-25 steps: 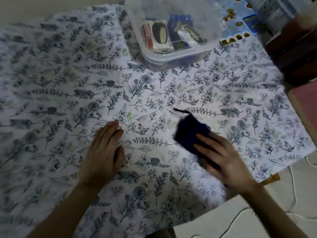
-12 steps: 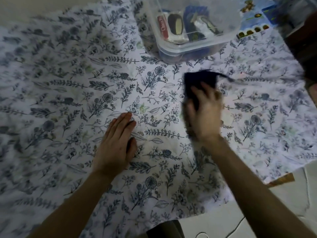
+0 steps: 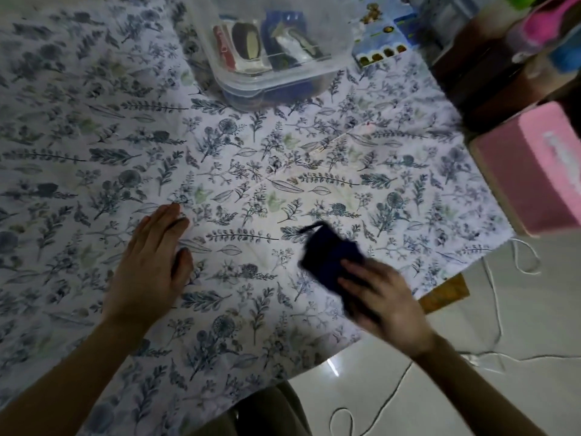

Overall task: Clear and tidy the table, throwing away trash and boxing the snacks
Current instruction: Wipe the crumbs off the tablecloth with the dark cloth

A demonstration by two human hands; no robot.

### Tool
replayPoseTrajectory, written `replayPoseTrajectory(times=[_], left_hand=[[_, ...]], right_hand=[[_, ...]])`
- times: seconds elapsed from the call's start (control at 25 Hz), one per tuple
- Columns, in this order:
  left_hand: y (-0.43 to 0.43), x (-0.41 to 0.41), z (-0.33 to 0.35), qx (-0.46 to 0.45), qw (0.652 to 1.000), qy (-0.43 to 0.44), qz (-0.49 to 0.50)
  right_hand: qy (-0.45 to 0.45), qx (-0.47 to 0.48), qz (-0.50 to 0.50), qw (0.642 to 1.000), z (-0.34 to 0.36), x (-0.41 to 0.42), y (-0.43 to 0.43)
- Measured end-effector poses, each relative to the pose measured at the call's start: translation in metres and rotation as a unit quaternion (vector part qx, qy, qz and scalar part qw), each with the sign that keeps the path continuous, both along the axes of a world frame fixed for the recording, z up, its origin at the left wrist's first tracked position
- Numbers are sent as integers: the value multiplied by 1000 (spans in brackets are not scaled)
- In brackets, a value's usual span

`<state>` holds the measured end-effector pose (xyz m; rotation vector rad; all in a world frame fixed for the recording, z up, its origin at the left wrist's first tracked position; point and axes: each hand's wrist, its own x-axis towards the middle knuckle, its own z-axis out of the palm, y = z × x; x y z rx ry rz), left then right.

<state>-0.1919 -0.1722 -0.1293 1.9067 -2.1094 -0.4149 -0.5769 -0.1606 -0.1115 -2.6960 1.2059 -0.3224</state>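
Note:
A floral-patterned tablecloth [image 3: 239, 171] covers the table. My right hand [image 3: 382, 302] presses a dark navy cloth [image 3: 330, 256] onto it near the front right edge, the fingers gripping the cloth. My left hand [image 3: 151, 262] lies flat on the tablecloth, fingers together, holding nothing. At the back stands a clear plastic box [image 3: 283, 77] holding several wrapped snacks [image 3: 248, 42].
A blue printed package [image 3: 386, 48] lies behind the box at the right. A pink box [image 3: 537, 171] and a dark wooden piece of furniture [image 3: 490, 67] stand to the right of the table. White cords [image 3: 500, 325] trail over the tiled floor.
My right hand has swept the navy cloth from the middle of the table, near the box, back toward the front right edge. My left hand has stayed flat in place.

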Motion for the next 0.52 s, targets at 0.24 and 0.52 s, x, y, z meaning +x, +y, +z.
replayPoseTrajectory(times=[0.24, 0.52], left_hand=[[1, 1, -2, -10, 1000, 1, -1], [1, 1, -1, -19, 1000, -2, 1]], right_hand=[[-9, -8, -406, 914, 4, -22, -121], [-76, 18, -251, 965, 8, 140, -97]])
